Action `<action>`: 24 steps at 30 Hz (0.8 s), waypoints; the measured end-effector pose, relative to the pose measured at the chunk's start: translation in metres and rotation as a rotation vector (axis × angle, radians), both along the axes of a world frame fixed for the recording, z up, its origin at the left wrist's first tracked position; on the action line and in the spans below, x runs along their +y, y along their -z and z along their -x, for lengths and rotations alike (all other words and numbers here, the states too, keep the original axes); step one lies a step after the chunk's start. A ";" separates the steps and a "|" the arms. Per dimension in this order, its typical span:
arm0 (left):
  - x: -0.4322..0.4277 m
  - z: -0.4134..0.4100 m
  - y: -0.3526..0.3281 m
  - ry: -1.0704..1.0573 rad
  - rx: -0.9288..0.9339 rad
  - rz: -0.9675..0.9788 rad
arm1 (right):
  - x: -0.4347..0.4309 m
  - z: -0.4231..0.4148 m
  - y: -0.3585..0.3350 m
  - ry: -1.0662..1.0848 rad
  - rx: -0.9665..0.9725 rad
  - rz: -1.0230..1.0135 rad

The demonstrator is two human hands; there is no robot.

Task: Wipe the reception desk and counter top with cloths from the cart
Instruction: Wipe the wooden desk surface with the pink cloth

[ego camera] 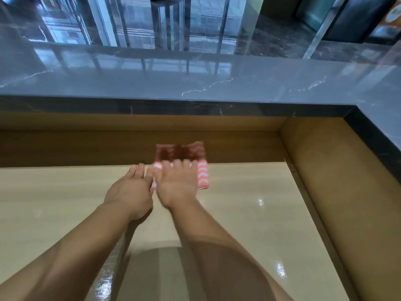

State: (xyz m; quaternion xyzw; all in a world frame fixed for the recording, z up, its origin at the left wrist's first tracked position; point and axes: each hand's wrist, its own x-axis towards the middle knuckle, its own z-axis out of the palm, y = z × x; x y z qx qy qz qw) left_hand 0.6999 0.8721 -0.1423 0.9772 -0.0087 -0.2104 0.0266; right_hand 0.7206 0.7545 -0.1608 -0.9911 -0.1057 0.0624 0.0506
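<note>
Both hands (152, 187) press cloth (203, 174) on glossy beige desk (249, 192).

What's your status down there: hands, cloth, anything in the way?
Right hand flat on striped cloth, pressing it to desk at back panel. Left hand open alongside. No obstacle in view.

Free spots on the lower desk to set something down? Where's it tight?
Bare desk right of the cloth up to the wooden side wall, and left of the left hand. Marble counter top above also bare. Tight at the back middle, where the right hand presses the cloth.
</note>
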 end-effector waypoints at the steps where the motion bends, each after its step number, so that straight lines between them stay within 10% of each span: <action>1: 0.000 0.000 0.000 -0.003 0.002 0.003 | 0.003 0.004 0.003 -0.050 -0.011 -0.022; 6: -0.004 0.002 -0.004 -0.013 0.013 -0.041 | -0.075 -0.005 0.008 -0.178 -0.032 -0.047; 14: -0.003 0.004 0.000 -0.023 -0.008 -0.025 | -0.225 -0.007 0.011 0.300 -0.052 0.101; 24: 0.001 0.020 0.008 0.001 -0.173 -0.014 | -0.026 0.063 0.020 0.303 -0.083 -0.095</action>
